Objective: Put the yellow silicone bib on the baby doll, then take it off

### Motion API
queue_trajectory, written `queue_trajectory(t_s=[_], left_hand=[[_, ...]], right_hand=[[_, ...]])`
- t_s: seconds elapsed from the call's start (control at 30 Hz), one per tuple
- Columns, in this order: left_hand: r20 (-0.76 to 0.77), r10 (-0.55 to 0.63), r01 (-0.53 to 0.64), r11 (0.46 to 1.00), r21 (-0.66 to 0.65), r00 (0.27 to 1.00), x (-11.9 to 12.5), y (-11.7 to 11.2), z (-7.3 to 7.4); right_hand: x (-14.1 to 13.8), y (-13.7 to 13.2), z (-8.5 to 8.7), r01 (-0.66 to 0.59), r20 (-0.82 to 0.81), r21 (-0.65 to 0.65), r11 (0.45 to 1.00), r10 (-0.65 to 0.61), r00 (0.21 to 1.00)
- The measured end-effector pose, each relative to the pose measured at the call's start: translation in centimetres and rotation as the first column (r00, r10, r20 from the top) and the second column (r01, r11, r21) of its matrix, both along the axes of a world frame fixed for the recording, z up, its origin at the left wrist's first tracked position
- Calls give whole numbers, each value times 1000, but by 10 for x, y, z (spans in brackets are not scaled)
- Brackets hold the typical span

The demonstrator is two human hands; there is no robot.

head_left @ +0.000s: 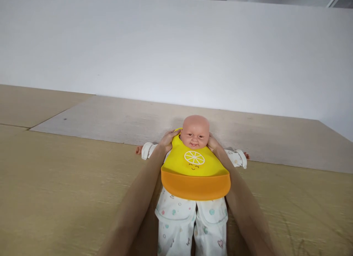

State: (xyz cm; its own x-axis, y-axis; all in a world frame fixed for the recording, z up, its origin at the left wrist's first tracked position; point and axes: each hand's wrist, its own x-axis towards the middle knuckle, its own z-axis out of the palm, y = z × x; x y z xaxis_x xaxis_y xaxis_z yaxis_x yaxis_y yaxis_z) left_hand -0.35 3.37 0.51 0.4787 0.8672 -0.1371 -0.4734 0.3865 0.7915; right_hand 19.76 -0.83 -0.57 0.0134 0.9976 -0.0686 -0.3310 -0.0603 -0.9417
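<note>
Head view | left hand (168, 140): fingers curled on yellow silicone bib (194, 168) at neck of baby doll (195, 132) | right hand (213, 142): same

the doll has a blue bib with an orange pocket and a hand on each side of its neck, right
No, the bib on the doll is yellow, not blue, as the head view shows. The rest stands: it has an orange pocket, with the left hand and right hand on each side of its neck.
</note>
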Motion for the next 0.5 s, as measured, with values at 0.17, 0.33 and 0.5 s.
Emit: queue_trajectory(t_s=[0.17, 0.33, 0.5], left_hand=[[6, 3, -3, 1000, -20, 1000, 0, -1, 0], [22, 20, -20, 1000, -13, 1000, -1, -5, 2], [58, 3, -4, 1000, 15, 998, -1, -5, 0]], right_hand=[[-4, -4, 5, 5, -86, -48, 999, -9, 996], [-5, -5, 7, -12, -93, -56, 998, 7, 996], [0, -2, 1, 14, -83, -62, 998, -19, 996]])
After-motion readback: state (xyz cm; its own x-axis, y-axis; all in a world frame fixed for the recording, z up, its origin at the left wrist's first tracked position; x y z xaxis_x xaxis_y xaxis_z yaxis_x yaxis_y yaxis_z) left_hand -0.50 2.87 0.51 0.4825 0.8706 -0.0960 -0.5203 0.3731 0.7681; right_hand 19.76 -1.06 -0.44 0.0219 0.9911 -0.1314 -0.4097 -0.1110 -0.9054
